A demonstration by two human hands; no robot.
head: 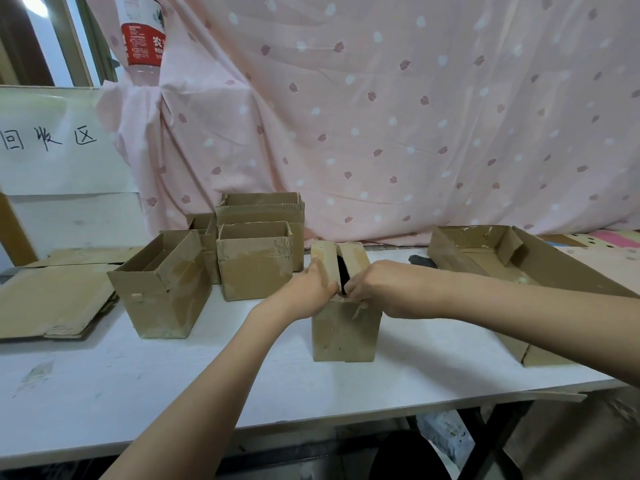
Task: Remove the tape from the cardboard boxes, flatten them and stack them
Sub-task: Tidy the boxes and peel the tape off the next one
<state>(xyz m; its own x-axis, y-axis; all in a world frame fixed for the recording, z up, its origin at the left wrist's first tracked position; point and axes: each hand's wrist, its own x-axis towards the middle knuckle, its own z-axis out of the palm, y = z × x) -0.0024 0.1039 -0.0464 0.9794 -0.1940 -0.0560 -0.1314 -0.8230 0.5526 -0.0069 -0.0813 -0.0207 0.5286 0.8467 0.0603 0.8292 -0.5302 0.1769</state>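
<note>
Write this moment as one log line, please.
step: opening small box | left hand: grips left flap | right hand: grips right flap | flattened cardboard: far left

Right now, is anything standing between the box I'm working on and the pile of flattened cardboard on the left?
Yes. The open box stands on the table directly between the small box under both hands and the flattened pile, with more open boxes behind it. The table's near strip looks free.

pink curtain [415, 116], water bottle [142, 36], white table [138, 386]
</note>
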